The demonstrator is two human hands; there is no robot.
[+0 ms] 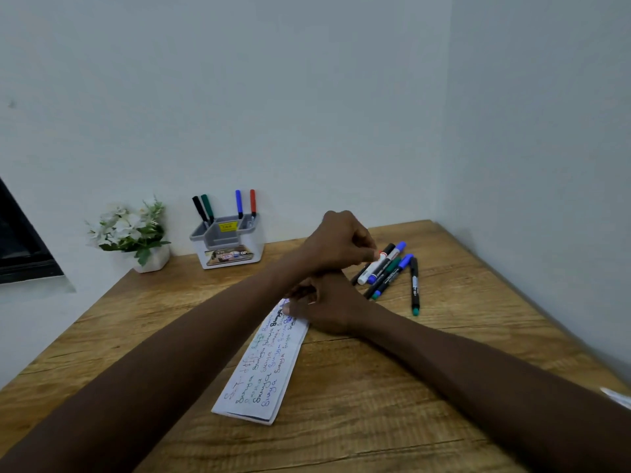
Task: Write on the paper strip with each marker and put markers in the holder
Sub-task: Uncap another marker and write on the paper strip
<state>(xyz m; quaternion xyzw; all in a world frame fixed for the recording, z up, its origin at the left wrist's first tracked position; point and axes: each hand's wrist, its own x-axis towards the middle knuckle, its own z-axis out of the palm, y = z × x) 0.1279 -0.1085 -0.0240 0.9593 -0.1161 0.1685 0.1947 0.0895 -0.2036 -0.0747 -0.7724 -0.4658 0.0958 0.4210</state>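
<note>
1. One white marker (370, 269), among loose markers (396, 268) on the surface (375, 387), is being pinched by the left hand's (338, 240) fingers (368, 249).
2. The right hand's (327, 305) relaxed fingers are resting on the paper strip (269, 363).
3. Uncapping it is probably coming next.

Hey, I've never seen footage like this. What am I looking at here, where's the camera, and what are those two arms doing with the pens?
There is no machine here. These are a person's two bare arms, seen from one wide camera worn on the head, looking down at a wooden table. The arms cross. The left hand reaches to a pile of loose markers on the right and pinches a white marker. The right hand rests on the far end of a paper strip covered in coloured writing; whether it holds anything is unclear. By the wall stands a holder with four markers in it, beside a small plant.
</note>
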